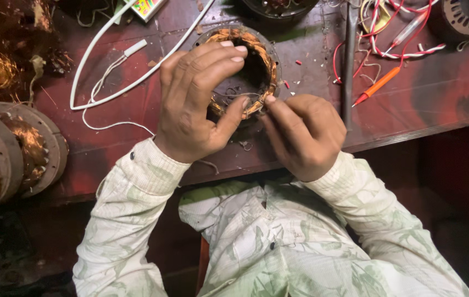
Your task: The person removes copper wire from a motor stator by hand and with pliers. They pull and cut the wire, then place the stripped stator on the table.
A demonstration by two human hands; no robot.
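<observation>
A round motor stator [256, 60] with copper windings lies on the dark red workbench [410, 99]. My left hand [196, 102] grips it, fingers curled over its near-left rim and thumb pressed against the winding at the front. My right hand [300, 132] sits at the stator's near-right edge, its fingertips pinching a thin wire at the winding. Part of the stator is hidden under my left hand.
Other wound stators [20, 148] sit at the left edge. A white cable [108, 49] loops across the bench. An orange pen-like tool [380, 85], red-and-white wires [383, 38], a dark metal rod [349, 60] and another stator [468, 16] lie at the right.
</observation>
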